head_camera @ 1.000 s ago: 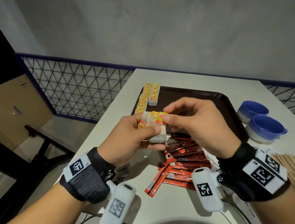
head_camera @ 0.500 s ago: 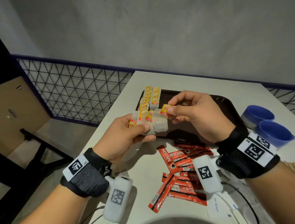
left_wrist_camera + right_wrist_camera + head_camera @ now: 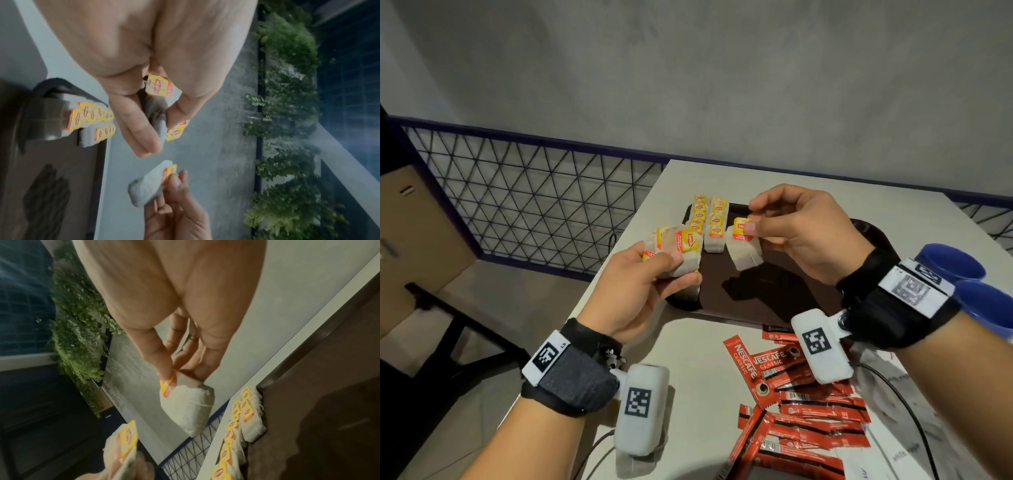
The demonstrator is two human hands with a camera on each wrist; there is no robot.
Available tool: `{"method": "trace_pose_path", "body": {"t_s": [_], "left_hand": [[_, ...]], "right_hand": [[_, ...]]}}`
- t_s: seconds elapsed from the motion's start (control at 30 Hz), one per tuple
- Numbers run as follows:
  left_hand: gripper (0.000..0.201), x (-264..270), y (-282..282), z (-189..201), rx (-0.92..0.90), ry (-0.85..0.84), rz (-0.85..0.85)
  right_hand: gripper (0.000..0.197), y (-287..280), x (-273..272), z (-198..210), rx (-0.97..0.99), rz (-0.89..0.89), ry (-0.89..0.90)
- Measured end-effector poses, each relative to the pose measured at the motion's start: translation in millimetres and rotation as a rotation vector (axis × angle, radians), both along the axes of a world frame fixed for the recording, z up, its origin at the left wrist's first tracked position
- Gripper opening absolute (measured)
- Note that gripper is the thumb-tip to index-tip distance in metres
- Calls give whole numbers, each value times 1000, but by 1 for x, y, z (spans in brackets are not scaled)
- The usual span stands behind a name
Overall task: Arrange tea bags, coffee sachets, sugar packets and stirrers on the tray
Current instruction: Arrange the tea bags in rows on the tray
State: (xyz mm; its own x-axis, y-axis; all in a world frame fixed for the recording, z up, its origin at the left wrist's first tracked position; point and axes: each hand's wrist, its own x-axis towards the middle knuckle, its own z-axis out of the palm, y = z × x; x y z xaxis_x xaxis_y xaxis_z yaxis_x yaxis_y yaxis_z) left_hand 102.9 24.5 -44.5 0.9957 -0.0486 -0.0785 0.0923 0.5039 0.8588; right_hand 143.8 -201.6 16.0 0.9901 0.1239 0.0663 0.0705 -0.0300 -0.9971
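Right hand [image 3: 796, 233] pinching one tea bag [image 3: 743, 246] by its tag above the tray [image 3: 774, 294], probably to extend the rows [image 3: 709, 222] at its far-left corner, left hand [image 3: 640, 287] clamped around a spare bunch [image 3: 676, 251].

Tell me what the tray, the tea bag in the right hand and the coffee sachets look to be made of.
Tray: likely moulded plastic, dark brown, with a dull sheen and a rounded raised rim.
Tea bag, pinched by the right hand: thin white filter paper, matte and slightly see-through, with a glossy yellow paper tag.
Coffee sachets: probably laminated foil or plastic film, glossy red, creased.
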Motion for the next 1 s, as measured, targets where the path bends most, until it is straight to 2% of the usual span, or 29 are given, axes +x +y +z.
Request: {"method": "trace_pose_path", "body": {"t_s": [0.13,0.23,0.37,0.5,0.57,0.7,0.77,0.87,1.0], "left_hand": [[26,1,2,-2,-107,17,-1],[28,3,6,-5,-86,9,8],[29,5,9,-10,-38,21,11],[28,7,10,-12,-38,14,6],[28,7,12,-13,-51,11,8],[28,9,15,-15,-56,2,23],[29,9,15,-15,-54,5,21],[28,8,16,-14,-52,2,7],[27,9,16,-13,-41,-4,-5]], "right_hand": [[32,2,21,-9,-74,3,38],[34,7,38,-17,-187,-9,60],[24,16,58,-25,-372,-14,27],[22,20,80,-33,-589,-125,-37],[22,21,85,-37,-564,-115,-1],[24,26,89,-40,-299,-9,109],[25,29,93,-43,-246,9,175],[23,34,100,-51,-292,-17,235],[21,35,112,-58,-479,-83,168]]}}
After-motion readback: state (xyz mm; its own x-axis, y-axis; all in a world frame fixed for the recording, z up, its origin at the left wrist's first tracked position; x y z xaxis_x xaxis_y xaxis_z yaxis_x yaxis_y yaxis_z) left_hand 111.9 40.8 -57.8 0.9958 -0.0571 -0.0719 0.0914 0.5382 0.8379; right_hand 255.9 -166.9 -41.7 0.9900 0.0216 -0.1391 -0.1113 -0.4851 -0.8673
